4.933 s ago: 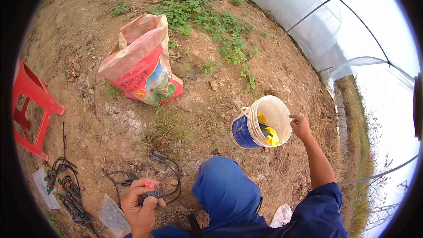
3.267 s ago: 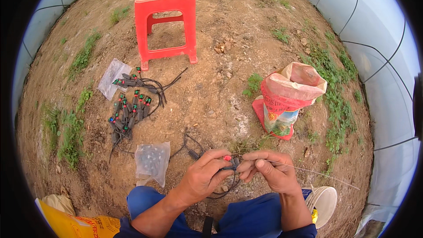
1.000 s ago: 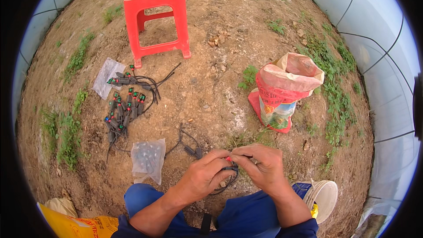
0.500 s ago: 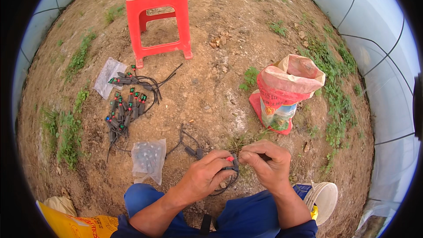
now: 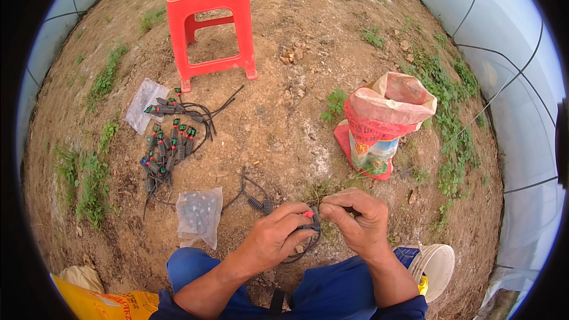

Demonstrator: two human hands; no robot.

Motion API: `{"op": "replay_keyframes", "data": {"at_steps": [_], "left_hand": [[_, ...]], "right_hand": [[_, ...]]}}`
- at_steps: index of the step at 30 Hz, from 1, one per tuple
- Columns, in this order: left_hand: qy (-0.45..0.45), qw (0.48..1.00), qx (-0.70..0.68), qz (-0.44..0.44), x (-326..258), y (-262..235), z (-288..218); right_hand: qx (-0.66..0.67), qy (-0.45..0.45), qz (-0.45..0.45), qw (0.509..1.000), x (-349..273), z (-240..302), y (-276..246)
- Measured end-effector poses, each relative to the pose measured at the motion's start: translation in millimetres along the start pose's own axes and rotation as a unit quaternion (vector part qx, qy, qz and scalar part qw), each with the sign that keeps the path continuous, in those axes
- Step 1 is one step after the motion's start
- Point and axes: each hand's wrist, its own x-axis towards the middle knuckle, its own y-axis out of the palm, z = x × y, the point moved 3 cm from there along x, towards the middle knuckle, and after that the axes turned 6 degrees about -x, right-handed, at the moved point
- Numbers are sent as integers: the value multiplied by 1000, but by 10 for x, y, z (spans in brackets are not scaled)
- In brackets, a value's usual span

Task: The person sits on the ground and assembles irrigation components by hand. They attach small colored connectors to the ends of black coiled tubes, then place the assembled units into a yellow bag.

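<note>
the left hand (image 5: 274,242) is curled around a small black dripper (image 5: 310,223) with a red tip, and a thin black tube (image 5: 299,255) loops down from it under the hand. the right hand (image 5: 358,222) pinches the other end of the same little piece between thumb and fingers, so both hands meet right above the blue knees. the piece is held in the air, just over the dirt. to do this well, i think the left hand should grip firm and stay still while the right hand pushes or twists straight, not crooked, so the tube does not bend. more finished droppers (image 5: 169,142) lie in a bunch on the ground to the left, near a clear plastic bag (image 5: 198,213), well away from the red stool (image 5: 212,21).
</note>
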Motion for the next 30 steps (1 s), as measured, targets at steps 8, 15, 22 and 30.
{"op": "replay_keyframes", "data": {"at_steps": [8, 15, 22, 30], "left_hand": [[-3, 1000, -8, -11, 12, 4, -23], [6, 1000, -1, 0, 10, -6, -15], [8, 1000, -1, 0, 12, -20, -23], [4, 1000, -7, -6, -3, -7, -10]], "right_hand": [[-44, -34, -8, 998, 15, 36, 14], [-25, -20, -15, 999, 10, 25, -15], [-41, -12, -2, 999, -1, 29, -23], [-42, -31, -16, 999, -3, 46, -2]]}}
